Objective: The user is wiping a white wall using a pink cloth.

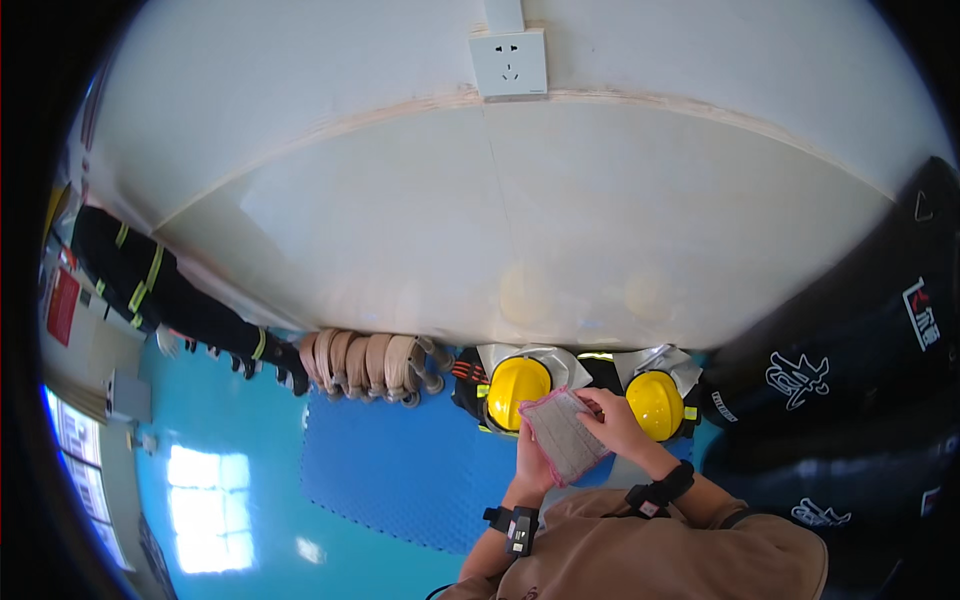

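Grey cloth with a pink stitched edge, a folded-looking pad (568, 438), sits in the head view between the person's two hands, held up in front of the body above a blue foam mat (400, 470). The left hand (534, 462) grips the pad along its left and lower edge; most of its fingers are hidden behind the fabric. The right hand (612, 424) pinches the upper right edge, fingers bent over the face of the pad. Each wrist wears a black strap (519, 532), and a brown garment (670, 550) covers the torso.

Beyond the pad, two yellow helmets (518, 387) with silvery flaps lie on dark clothing near the foot of a pale wall (400, 220). Left of them stands a row of rolled tan hoses (365, 362) with metal couplings. Farther left is a dark suit (150, 270) with yellow-green bands. Big black punching bags (840, 370) fill the right side, and a white socket (509, 63) is fixed high on the wall.
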Demonstrator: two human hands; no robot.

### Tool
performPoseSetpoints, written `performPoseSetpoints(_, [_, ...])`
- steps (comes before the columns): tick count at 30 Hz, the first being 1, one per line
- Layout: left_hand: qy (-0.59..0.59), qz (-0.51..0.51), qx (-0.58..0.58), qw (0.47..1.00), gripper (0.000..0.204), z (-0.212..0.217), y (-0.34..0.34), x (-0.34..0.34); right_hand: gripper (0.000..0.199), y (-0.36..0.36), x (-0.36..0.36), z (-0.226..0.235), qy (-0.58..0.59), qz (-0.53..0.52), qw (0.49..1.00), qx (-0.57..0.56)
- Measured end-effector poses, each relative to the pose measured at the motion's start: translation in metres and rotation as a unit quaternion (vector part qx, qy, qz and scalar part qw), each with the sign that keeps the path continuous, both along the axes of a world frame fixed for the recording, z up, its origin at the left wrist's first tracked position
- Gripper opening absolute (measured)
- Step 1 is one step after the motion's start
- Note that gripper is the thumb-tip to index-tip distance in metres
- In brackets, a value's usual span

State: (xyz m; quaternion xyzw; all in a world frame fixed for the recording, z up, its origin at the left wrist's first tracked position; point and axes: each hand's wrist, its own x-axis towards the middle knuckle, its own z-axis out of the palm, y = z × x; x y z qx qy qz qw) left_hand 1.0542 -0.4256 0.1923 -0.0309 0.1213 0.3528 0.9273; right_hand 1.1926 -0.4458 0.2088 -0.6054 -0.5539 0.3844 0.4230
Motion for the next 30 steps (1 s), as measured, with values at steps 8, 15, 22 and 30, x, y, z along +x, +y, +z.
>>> performPoseSetpoints(8, [0.02,0.06,0.027,0.998,0.063,0.023,0.039,-0.017,0.028,-0.009,0.012,-0.007,-0.009,-0.117,0.992,0.038])
performPoseSetpoints(15, [0.119,0.166,0.136,0.969,0.058,0.024,0.103,-0.014,0.027,-0.045,0.047,-0.011,-0.02,-0.153,0.988,-0.013])
performPoseSetpoints(22, [0.463,0.413,0.158,0.768,0.035,0.061,0.199,0.005,0.024,-0.097,0.079,-0.05,-0.056,-0.241,0.969,0.003])
performPoseSetpoints(30, [0.575,0.483,0.198,0.63,0.038,0.087,0.328,-0.035,0.026,-0.207,0.1,-0.088,-0.052,-0.456,0.879,-0.129])
